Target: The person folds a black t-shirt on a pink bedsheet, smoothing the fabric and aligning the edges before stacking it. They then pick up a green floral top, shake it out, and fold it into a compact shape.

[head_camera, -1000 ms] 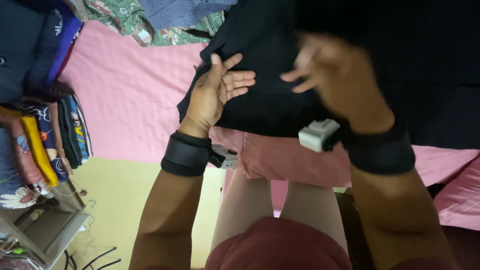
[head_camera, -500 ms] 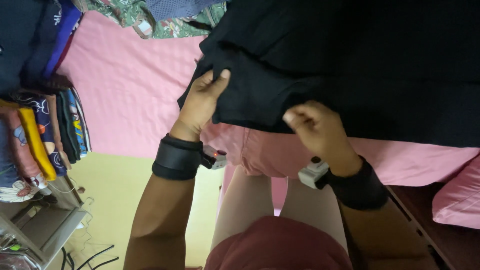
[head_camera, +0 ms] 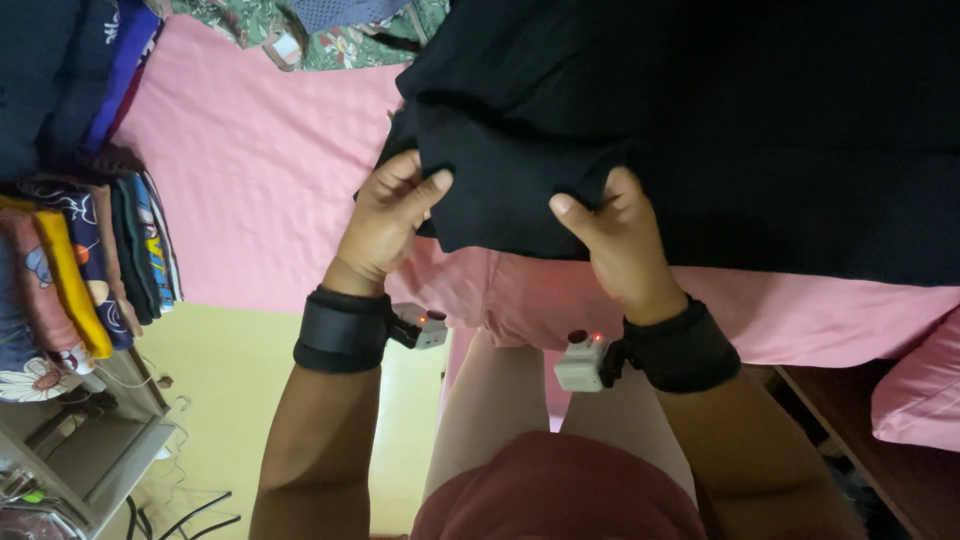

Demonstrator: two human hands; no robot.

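A large black garment (head_camera: 700,120) lies spread over the pink bedsheet (head_camera: 250,170), filling the upper right of the head view. My left hand (head_camera: 385,220) pinches its near hem at the left corner, thumb on top. My right hand (head_camera: 620,235) grips the same hem further right, fingers tucked under the cloth. Both wrists wear black bands with small grey devices. The hem is lifted slightly off the sheet between my hands.
A stack of folded, colourful clothes (head_camera: 70,250) stands at the left on a grey shelf (head_camera: 90,460). Patterned green clothing (head_camera: 340,30) lies at the bed's far edge. A pink pillow (head_camera: 920,390) sits at the right. My legs and the yellow floor (head_camera: 220,370) are below.
My right hand dropped from on top of the garment to its near hem and took hold. My left hand closed from flat fingers into a pinch on the hem corner.
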